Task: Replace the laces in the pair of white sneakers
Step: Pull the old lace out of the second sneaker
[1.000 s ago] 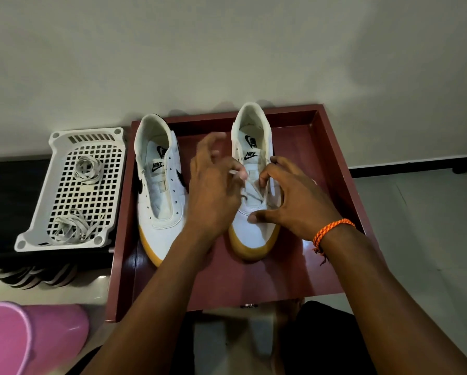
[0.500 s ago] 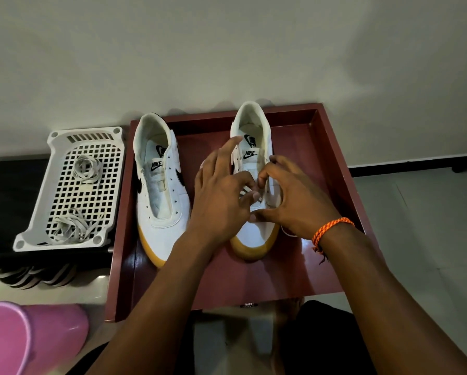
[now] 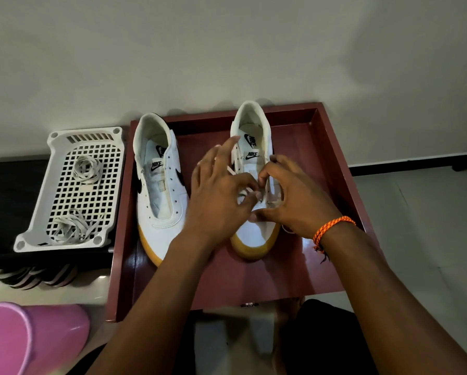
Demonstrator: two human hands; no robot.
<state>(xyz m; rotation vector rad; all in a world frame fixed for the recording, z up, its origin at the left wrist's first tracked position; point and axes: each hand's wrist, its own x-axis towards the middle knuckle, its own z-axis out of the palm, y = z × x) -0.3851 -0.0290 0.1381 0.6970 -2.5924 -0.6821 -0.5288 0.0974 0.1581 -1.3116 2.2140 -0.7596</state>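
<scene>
Two white sneakers with gum soles stand toes toward me in a dark red tray [image 3: 332, 169]. The left sneaker [image 3: 160, 190] has bare eyelets and no lace. Both my hands work over the right sneaker [image 3: 254, 234]. My left hand [image 3: 218, 196] pinches a white lace [image 3: 247, 191] between thumb and forefinger near the lower eyelets, its other fingers spread. My right hand [image 3: 294, 196] grips the shoe's right side and pinches the lace at the eyelet row. A bit of lace trails out beside my right wrist.
A white perforated plastic basket [image 3: 72, 190] left of the tray holds two bundles of laces [image 3: 87, 169], one loose [image 3: 70, 230]. A pink plastic tub [image 3: 29, 339] sits at the bottom left. A wall rises right behind the tray; tiled floor lies to the right.
My left hand has shifted a little over the right sneaker, fingers spreading and reclosing, its thumb and forefinger still working the lace at the lower eyelets. The right hand stays on the shoe.
</scene>
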